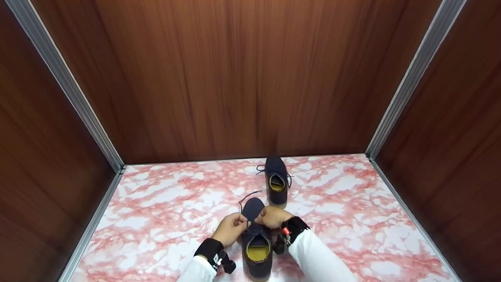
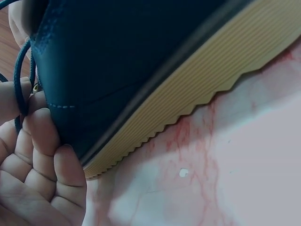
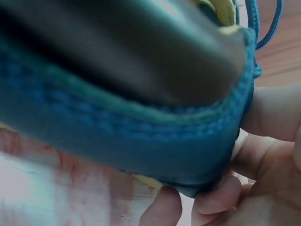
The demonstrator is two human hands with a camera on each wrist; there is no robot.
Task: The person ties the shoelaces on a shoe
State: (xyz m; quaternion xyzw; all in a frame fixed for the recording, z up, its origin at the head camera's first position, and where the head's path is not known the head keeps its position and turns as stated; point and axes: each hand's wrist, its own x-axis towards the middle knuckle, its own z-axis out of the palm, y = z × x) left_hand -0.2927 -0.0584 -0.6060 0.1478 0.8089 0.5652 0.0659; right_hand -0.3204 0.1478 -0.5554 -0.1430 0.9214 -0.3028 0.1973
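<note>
A dark blue lace-up shoe (image 1: 254, 203) with a yellow insole lies between the hands, toe pointing away. The left hand (image 1: 230, 229) is at its left side and pinches a blue shoelace (image 2: 19, 77) between thumb and index finger beside an eyelet, its other fingers curled against the shoe. A loose length of lace (image 1: 244, 197) curves out past the toe. From the right, the right hand (image 1: 274, 216) reaches over the front of the shoe with thumb and index together, apparently on the lace. In the right wrist view the shoe's stitched collar (image 3: 141, 117) partly hides those fingertips.
A matching shoe (image 1: 276, 168), with its lace ends spread out, stands farther off near the back wooden panel (image 1: 250, 78). Brown side panels with metal edge strips (image 1: 415, 78) border the red-and-white marbled floor (image 1: 332, 211).
</note>
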